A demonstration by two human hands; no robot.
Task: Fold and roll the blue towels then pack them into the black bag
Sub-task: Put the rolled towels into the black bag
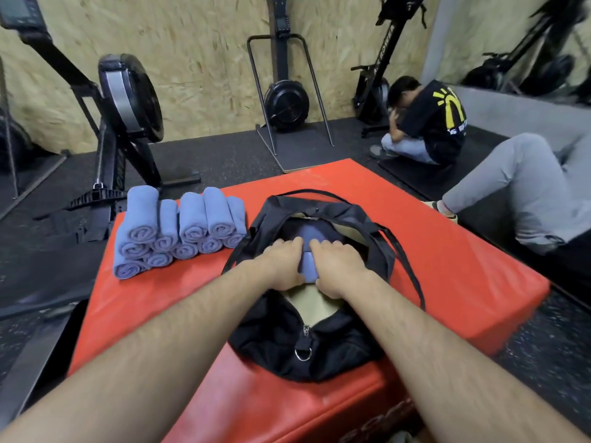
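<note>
Both hands are in the open mouth of the black bag (319, 346). I see the left hand (283, 263) and right hand (339, 266) gripping one rolled towel (308, 266) from either side, fingers curled over it and thumbs under. A second towel (307, 235) lies deeper in the bag. The bag sits on the red pad (447, 266), with the stack of rolled towels (179, 231) just to its left.

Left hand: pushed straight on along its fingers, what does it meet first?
Probably the dark blue towel lying inside the black fabric bag, beyond the rolled blue towel it grips; depth unclear.
</note>
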